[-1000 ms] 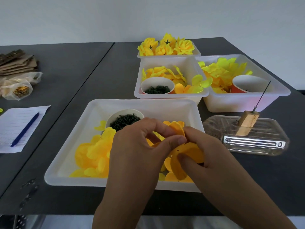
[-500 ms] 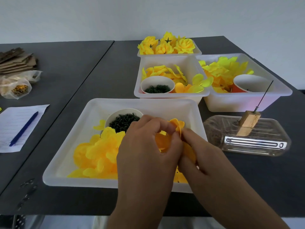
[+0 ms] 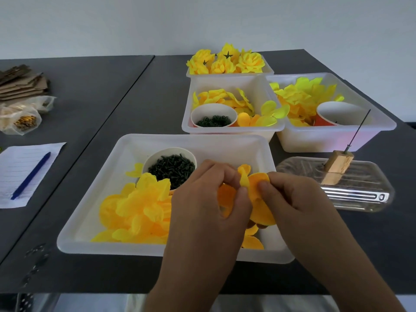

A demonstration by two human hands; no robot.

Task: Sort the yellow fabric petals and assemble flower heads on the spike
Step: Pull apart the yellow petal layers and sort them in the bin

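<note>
Dark grey worktop is carrying a near white tray of loose yellow petals and a cup of green parts, with three more tubs lying farther back. Over the tray's right half, the left hand and right hand are each pinching an orange petal cluster between thumb and fingertips, both grips closed on it. Right of the tray, the spike is standing tilted in its wooden block, bare.

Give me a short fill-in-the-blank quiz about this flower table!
1. Both hands pinch orange ____.
2. The pen lying on the paper is ____.
3. The spike stands in a block of ____.
4. The finished flowers sit in the ____ bin from the person.

Missing: petals; blue; wood; farthest
</note>
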